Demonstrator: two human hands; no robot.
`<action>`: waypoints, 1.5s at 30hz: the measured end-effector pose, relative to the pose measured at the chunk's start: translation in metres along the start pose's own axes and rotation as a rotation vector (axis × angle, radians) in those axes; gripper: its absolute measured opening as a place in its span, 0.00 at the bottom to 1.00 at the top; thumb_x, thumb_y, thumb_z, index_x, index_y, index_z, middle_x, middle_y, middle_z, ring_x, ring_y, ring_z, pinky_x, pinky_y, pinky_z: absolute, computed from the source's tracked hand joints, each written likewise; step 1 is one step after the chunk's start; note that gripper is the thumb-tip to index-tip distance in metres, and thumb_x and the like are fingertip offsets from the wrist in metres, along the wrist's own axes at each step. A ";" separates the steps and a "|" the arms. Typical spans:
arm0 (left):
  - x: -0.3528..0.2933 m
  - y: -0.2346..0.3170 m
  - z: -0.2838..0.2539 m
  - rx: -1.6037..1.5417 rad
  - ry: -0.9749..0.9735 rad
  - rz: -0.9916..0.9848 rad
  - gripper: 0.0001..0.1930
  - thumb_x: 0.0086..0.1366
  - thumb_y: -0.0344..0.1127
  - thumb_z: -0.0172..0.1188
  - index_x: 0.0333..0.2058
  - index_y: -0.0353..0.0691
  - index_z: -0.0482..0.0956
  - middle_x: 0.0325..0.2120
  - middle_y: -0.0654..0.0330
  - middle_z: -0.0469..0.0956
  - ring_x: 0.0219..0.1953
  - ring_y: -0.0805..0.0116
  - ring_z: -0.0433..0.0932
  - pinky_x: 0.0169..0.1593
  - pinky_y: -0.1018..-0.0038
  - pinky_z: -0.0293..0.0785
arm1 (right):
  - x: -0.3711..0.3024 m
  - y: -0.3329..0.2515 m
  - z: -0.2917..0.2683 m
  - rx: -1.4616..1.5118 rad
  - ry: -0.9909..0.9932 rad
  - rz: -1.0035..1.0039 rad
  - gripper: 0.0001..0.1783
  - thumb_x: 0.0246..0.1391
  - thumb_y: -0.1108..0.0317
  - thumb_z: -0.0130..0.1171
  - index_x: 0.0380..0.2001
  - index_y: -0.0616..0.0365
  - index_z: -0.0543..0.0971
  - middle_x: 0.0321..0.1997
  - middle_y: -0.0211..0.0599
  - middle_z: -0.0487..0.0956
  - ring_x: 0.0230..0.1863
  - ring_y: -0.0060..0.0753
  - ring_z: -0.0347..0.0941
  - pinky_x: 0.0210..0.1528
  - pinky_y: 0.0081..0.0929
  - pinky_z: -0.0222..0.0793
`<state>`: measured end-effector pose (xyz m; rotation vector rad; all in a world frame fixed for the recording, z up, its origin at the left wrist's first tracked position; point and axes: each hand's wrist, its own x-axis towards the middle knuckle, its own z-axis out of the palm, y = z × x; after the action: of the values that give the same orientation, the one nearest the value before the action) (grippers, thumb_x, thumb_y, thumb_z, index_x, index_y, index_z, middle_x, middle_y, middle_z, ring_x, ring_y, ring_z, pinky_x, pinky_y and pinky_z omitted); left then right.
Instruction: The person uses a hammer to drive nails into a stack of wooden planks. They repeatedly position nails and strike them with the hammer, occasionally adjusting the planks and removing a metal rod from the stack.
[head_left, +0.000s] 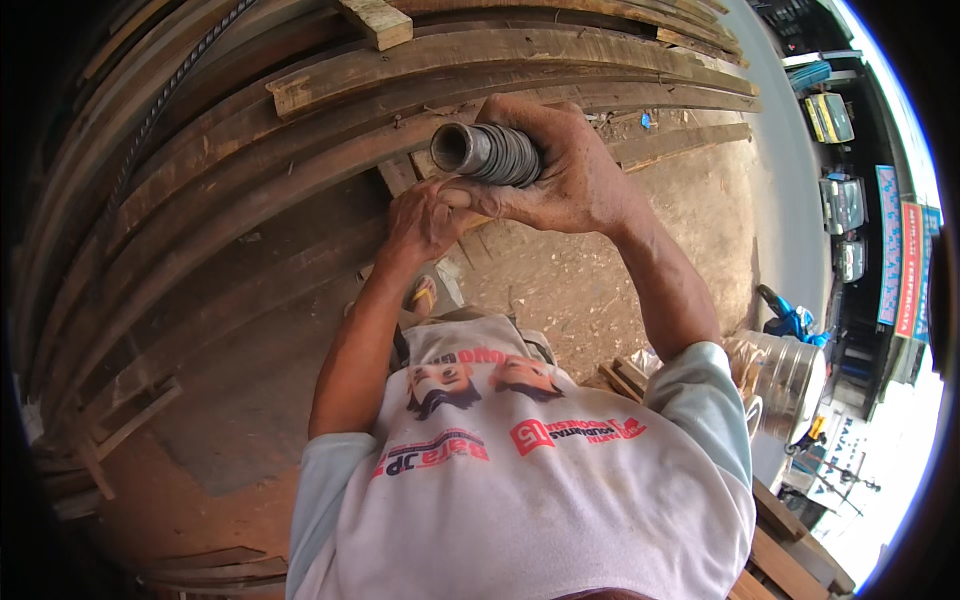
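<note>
My right hand (575, 170) is wrapped around a short hollow grey pipe (455, 148) with dark wire (510, 155) wound round it in many turns. The pipe's open end points to the left. Just below it, my left hand (425, 220) is closed, its fingertips against the thumb side of my right hand. What my left fingers pinch, if anything, is hidden. Both hands are raised in front of a stack of long wooden planks (420, 55).
Planks fill the far and left side. A ridged dark rod (170, 95) slants across them at upper left. My sandalled foot (424, 292) stands on the dirt ground (580, 285). To the right are a large metal drum (785, 385), more boards (785, 560) and a road (790, 190) with parked vehicles.
</note>
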<state>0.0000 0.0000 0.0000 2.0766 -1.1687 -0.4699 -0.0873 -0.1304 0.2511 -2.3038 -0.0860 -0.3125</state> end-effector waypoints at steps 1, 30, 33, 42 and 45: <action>0.000 -0.018 0.022 -0.081 0.130 0.103 0.32 0.62 0.62 0.64 0.55 0.42 0.82 0.47 0.45 0.85 0.52 0.45 0.83 0.58 0.56 0.78 | 0.004 -0.006 0.001 0.037 -0.013 -0.057 0.19 0.49 0.57 0.79 0.30 0.56 0.79 0.23 0.29 0.76 0.23 0.30 0.71 0.27 0.26 0.67; -0.013 0.001 -0.014 0.151 0.022 0.272 0.52 0.51 0.70 0.73 0.66 0.38 0.71 0.54 0.42 0.80 0.56 0.43 0.80 0.60 0.55 0.77 | -0.045 -0.009 -0.027 0.290 0.669 0.046 0.07 0.59 0.69 0.71 0.34 0.56 0.81 0.26 0.28 0.80 0.24 0.19 0.75 0.26 0.21 0.73; -0.008 0.024 -0.036 -0.041 -0.012 0.240 0.51 0.46 0.65 0.80 0.63 0.39 0.74 0.53 0.45 0.81 0.57 0.45 0.80 0.61 0.56 0.77 | -0.009 -0.025 0.019 -0.117 0.471 0.160 0.17 0.54 0.60 0.78 0.32 0.55 0.78 0.26 0.32 0.82 0.26 0.25 0.80 0.26 0.27 0.75; -0.002 0.004 -0.030 0.016 0.058 0.392 0.37 0.57 0.60 0.73 0.57 0.39 0.78 0.50 0.48 0.83 0.52 0.45 0.82 0.57 0.55 0.77 | -0.098 0.030 -0.092 0.528 0.898 0.036 0.20 0.64 0.47 0.64 0.36 0.52 0.73 0.20 0.29 0.72 0.16 0.26 0.68 0.19 0.29 0.68; -0.005 0.006 -0.033 -0.009 0.016 0.343 0.37 0.59 0.61 0.72 0.58 0.40 0.78 0.50 0.47 0.83 0.53 0.45 0.82 0.57 0.54 0.76 | -0.053 0.007 -0.059 0.111 0.800 0.023 0.20 0.66 0.46 0.61 0.35 0.51 0.75 0.20 0.28 0.73 0.19 0.24 0.71 0.21 0.28 0.70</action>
<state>0.0139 0.0153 0.0275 1.8180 -1.4735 -0.2930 -0.1489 -0.1763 0.2718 -1.9154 0.3159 -1.1511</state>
